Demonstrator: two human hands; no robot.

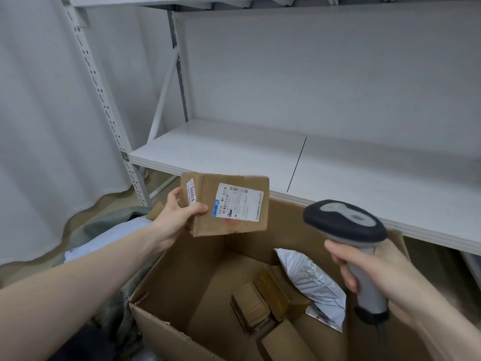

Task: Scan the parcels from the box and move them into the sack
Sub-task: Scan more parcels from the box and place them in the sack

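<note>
My left hand (175, 219) grips a small brown cardboard parcel (229, 204) by its left end, above the far left corner of the open box (182, 267). A white shipping label faces me on the parcel. My right hand (374, 272) holds a grey and black barcode scanner (346, 225) by its handle, to the right of the parcel, with its head turned toward the label. Inside the box lie several small brown parcels (263, 300) and a white plastic mailer (312, 280). The sack (104, 230), grey-green, lies on the floor left of the box with a pale blue parcel in it.
A white metal shelf (338, 162) runs behind the box at about hand height, its front edge close over the box's far rim. A white curtain (46, 126) hangs at the left down to the floor.
</note>
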